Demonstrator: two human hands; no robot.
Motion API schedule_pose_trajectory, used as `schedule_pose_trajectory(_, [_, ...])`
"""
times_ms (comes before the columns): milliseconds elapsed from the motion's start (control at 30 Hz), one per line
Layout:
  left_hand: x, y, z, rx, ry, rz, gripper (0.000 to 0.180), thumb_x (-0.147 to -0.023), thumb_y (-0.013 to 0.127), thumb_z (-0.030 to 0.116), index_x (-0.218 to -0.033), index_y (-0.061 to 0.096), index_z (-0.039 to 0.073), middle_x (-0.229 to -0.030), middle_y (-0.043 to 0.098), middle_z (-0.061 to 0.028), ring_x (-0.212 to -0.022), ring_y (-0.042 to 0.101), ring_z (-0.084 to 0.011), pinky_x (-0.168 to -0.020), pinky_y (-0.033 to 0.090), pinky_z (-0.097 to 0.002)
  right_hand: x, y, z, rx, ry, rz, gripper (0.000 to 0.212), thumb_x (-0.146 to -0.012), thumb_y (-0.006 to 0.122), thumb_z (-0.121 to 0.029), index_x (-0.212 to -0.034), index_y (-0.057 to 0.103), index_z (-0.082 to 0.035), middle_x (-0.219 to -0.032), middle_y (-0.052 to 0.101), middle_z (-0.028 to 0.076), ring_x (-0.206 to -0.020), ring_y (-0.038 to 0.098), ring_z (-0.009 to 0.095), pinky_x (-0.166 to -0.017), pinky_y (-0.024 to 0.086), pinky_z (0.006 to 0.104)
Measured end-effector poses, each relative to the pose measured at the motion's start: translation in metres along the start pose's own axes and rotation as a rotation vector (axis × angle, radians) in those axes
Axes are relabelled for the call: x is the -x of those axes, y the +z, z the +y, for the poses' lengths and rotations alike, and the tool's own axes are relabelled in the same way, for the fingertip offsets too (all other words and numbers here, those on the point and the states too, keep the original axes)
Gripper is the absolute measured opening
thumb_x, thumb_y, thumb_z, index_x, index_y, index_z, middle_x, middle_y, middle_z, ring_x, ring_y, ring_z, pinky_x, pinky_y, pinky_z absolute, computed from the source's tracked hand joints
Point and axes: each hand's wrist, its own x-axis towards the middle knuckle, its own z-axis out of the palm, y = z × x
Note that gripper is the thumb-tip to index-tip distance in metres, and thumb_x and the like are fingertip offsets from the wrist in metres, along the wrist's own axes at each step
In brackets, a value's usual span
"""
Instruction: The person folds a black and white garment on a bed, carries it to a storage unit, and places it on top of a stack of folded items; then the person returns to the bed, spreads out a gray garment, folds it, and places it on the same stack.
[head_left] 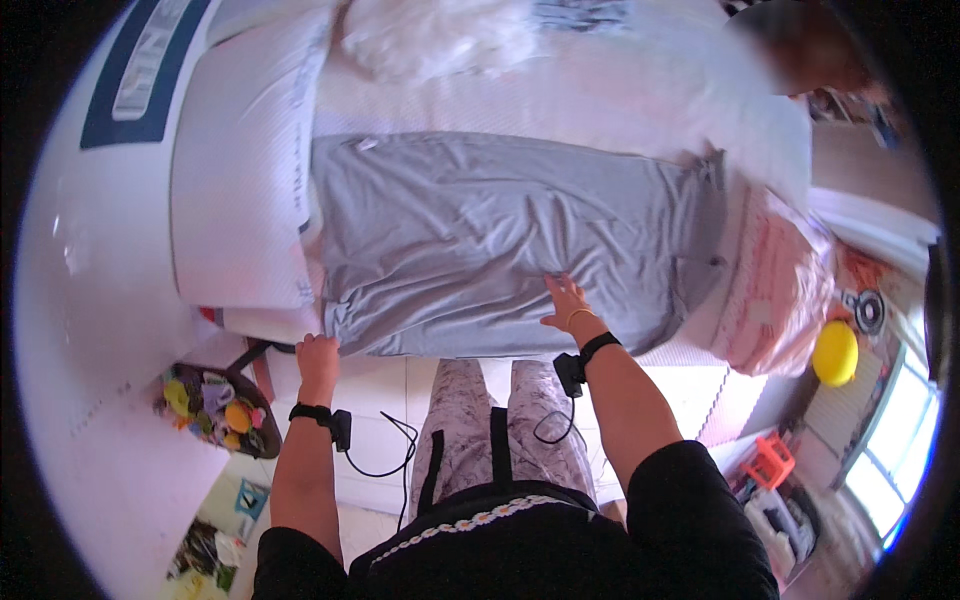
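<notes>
- Bright room with a bed (670, 105) covered in pale quilted fabric, seen from above with the fisheye bending everything at the rim.
- Closest in: black top, patterned trousers (462, 405), and a small black gadget (341, 431) strapped to each wrist with a thin cable hanging off it.
- Left hand (318, 358) is down at the near left corner of the grey cloth (440, 190). Fingers look curled, but honestly can't tell if they've got any fabric pinched.
- Right hand (568, 302) is on the cloth's near half, right of the middle, fingers spread and not gripping anything.
- That grey cloth lies across the near part of the bed, longways left to right, pretty wrinkly, especially around the near left corner.
- Off to the left there's a dark basket (268, 437) of colourful bits, below a pale padded panel (235, 180). Over right: a pinkish bundle (785, 290), then a yellow balloon-looking thing (835, 353).
- Way at the far side, some white fluffy stuff (430, 35) sits on the bed.
</notes>
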Motion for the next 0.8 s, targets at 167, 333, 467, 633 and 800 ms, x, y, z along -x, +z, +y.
schedule_pose_trajectory(167, [-0.036,-0.048,0.031,0.048,0.191,0.036,0.015,-0.083,0.060,0.017,-0.093,0.070,0.013,-0.091,0.070,-0.0074,-0.099,0.064,-0.0292,-0.083,0.048,-0.0463,0.021,0.015,0.039,-0.161,0.042,0.082,0.078,-0.083,0.075,-0.033,-0.150,0.039,-0.019,-0.142,0.052,0.018,-0.132,0.049,0.037,-0.109,0.043,0.0463])
schedule_pose_trajectory(333, [-0.066,-0.091,0.080,0.257,0.377,0.164,0.013,-0.082,0.057,0.015,-0.086,0.069,0.012,-0.086,0.069,-0.0169,-0.085,0.066,-0.0382,-0.072,0.051,-0.0493,0.064,0.040,0.088,-0.292,0.060,0.163,0.072,-0.086,0.073,-0.031,-0.149,0.041,-0.020,-0.139,0.055,0.016,-0.129,0.051,0.037,-0.105,0.046,0.0496])
schedule_pose_trajectory(467, [-0.075,-0.119,0.122,0.188,0.489,0.078,0.014,-0.082,0.061,0.013,-0.092,0.071,0.013,-0.091,0.070,-0.0168,-0.088,0.067,-0.0374,-0.074,0.052,-0.0483,0.094,0.042,0.096,-0.267,0.139,0.190,0.070,-0.085,0.074,-0.030,-0.147,0.043,-0.022,-0.136,0.058,0.016,-0.127,0.054,0.036,-0.103,0.047,0.0477])
schedule_pose_trajectory(633, [-0.063,-0.125,0.200,0.243,0.621,0.109,0.015,-0.080,0.057,0.018,-0.078,0.069,0.008,-0.087,0.069,-0.0180,-0.082,0.066,-0.0385,-0.069,0.051,-0.0499,0.104,0.050,0.148,-0.403,0.184,0.284,0.063,-0.083,0.072,-0.023,-0.142,0.051,-0.019,-0.128,0.062,0.022,-0.120,0.057,0.039,-0.102,0.047,0.0460])
schedule_pose_trajectory(800, [-0.054,-0.098,0.253,0.197,0.610,-0.071,0.014,-0.082,0.062,0.016,-0.090,0.070,0.009,-0.092,0.070,-0.0171,-0.088,0.067,-0.0376,-0.073,0.052,-0.0486,0.096,0.050,0.185,-0.438,0.164,0.334,0.056,-0.086,0.070,-0.019,-0.139,0.054,-0.022,-0.133,0.060,0.017,-0.120,0.059,0.036,-0.101,0.049,0.0476])
